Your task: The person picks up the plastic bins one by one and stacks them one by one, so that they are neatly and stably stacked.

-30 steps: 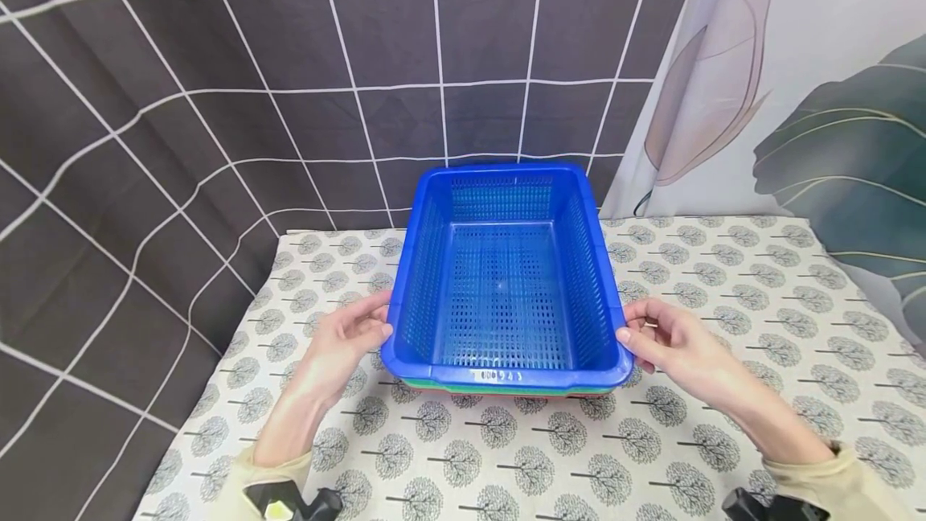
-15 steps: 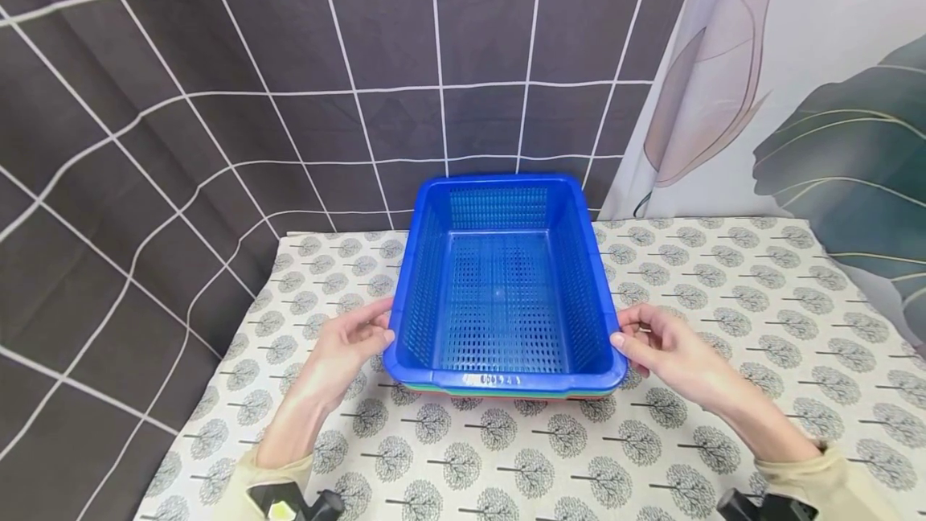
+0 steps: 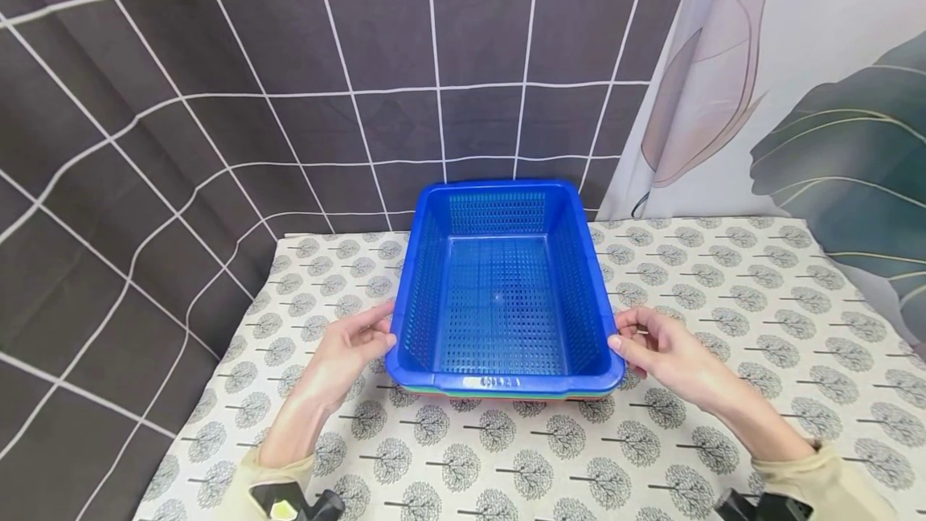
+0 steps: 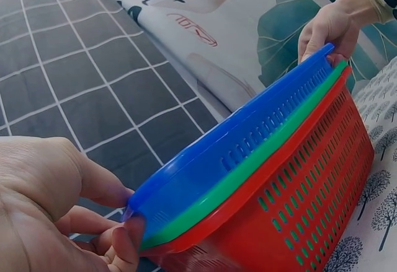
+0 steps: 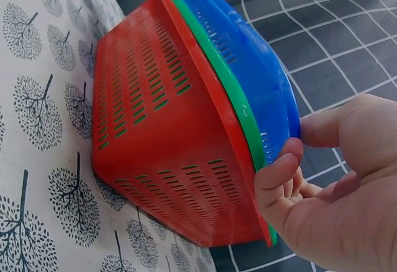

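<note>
A blue plastic basket (image 3: 499, 312) with slotted walls is nested in a green basket (image 4: 205, 207), which sits inside a red basket (image 5: 149, 98). Only the green rim shows between the other two in the wrist views. My left hand (image 3: 347, 352) pinches the blue rim at its left side, thumb on top and fingers beneath. On the opposite side, my right hand (image 3: 661, 348) pinches the same rim, its curled fingers close to the green rim in the right wrist view. The blue basket's inside holds nothing.
The stack stands on a table covered by a tree-print cloth (image 3: 463, 457). A dark grid-patterned curtain (image 3: 383, 47) hangs behind and to the left. At the right is a white curtain (image 3: 796, 14) with leaf shapes.
The blue basket has sunk lower into the stack, its far rim dropping in the head view. Both hands keep their hold on the rim and have moved slightly with it.
</note>
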Available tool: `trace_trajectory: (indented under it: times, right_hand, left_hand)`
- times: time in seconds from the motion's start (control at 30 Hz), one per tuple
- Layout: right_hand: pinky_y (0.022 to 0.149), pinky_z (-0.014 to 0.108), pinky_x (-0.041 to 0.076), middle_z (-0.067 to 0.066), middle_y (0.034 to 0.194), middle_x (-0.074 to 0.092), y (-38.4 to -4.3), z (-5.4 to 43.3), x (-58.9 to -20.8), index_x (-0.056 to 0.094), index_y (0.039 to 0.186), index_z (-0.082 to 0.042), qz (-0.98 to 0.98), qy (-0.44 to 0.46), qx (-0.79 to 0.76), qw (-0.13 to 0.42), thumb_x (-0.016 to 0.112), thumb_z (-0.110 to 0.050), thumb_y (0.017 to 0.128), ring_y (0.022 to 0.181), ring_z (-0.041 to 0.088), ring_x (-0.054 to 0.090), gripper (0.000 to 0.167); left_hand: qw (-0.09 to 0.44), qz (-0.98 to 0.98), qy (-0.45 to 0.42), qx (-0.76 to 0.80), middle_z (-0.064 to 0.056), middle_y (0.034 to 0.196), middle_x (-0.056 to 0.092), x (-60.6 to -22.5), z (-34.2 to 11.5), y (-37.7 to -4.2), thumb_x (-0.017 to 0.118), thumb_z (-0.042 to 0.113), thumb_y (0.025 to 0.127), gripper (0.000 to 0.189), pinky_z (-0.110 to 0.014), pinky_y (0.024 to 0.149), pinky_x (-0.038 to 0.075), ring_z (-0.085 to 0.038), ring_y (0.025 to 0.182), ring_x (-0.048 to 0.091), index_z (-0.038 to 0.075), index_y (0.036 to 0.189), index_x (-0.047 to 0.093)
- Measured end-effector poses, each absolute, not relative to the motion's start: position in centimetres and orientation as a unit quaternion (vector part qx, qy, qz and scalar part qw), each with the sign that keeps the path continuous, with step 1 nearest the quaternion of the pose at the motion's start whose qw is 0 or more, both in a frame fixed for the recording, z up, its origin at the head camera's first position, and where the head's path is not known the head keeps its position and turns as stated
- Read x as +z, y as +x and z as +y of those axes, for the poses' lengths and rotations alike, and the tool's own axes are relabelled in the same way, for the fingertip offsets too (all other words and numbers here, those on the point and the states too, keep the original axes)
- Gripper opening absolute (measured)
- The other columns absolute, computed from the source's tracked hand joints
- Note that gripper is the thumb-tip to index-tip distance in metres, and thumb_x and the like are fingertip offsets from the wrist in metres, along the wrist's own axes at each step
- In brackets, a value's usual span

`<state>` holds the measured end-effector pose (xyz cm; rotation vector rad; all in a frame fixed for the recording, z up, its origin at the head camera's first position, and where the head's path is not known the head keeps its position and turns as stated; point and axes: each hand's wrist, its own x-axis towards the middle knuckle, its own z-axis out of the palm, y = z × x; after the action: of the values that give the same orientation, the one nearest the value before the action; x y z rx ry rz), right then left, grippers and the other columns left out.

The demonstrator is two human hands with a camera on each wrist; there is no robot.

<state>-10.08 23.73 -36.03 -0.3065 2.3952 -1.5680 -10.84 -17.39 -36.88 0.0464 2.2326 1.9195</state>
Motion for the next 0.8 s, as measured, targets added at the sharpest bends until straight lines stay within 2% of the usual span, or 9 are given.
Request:
trace_trajectory:
  times: [0.4,0.57,0.8]
  right_hand:
    - [0.061,0.030,0.055,0.011,0.089,0.059,-10.09,23.54,-36.24,0.045,0.124,0.015,0.830,-0.102,-0.531,0.136,0.059,-0.006,0.098,0.071,0.018,0.058,0.036]
    - [0.059,0.029,0.053,0.011,0.086,0.059,-10.17,23.48,-36.13,0.044,0.124,0.014,0.831,-0.101,-0.528,0.142,0.060,-0.007,0.098,0.068,0.022,0.058,0.037]
    - [0.059,0.031,0.055,0.012,0.088,0.058,-10.09,23.36,-36.11,0.044,0.123,0.015,0.827,-0.098,-0.536,0.141,0.060,-0.006,0.098,0.067,0.020,0.059,0.037]
  left_hand:
    - [0.113,0.755,0.028,0.645,-0.018,0.108,0.061,-36.86,-17.63,-10.95,0.060,-0.005,0.092,0.058,-0.028,0.088,0.053,-0.022,0.094,0.062,-0.006,0.147,0.042]
    - [0.113,0.763,0.030,0.636,-0.019,0.107,0.061,-36.80,-17.64,-11.04,0.060,-0.006,0.092,0.058,-0.028,0.085,0.054,-0.022,0.093,0.063,-0.006,0.146,0.042]
    - [0.114,0.770,0.019,0.628,-0.018,0.106,0.062,-36.82,-17.56,-11.09,0.062,-0.005,0.091,0.057,-0.028,0.081,0.055,-0.022,0.090,0.063,-0.005,0.146,0.044]
